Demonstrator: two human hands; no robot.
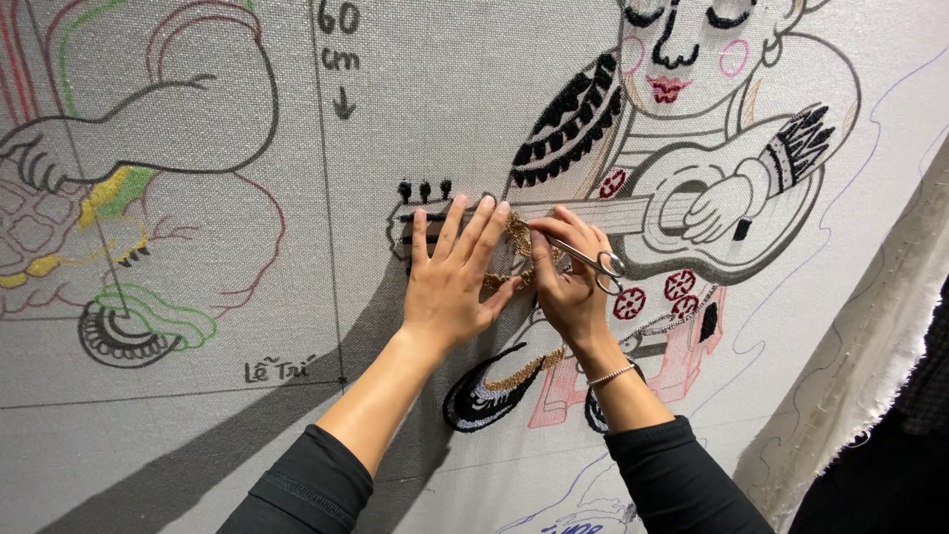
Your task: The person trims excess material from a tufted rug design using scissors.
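Observation:
A large grey cloth [415, 109] stretched upright fills the view, with a drawn figure playing a guitar partly filled in with tufted yarn. My left hand [450, 272] lies flat on the cloth, fingers spread, beside a patch of tan tufted yarn [518, 237] on the guitar neck. My right hand [568, 282] grips small silver scissors [593, 262], with its fingertips pinching at that tan patch. The scissor handles stick out to the right. The blades are hidden by the fingers.
Black tufted areas [568, 119] mark the figure's hair, and dark shoe shapes [484, 396] sit below my wrists. Outline drawings with yellow and green yarn [119, 193] cover the left side. The cloth's frayed edge [870, 346] runs down the right.

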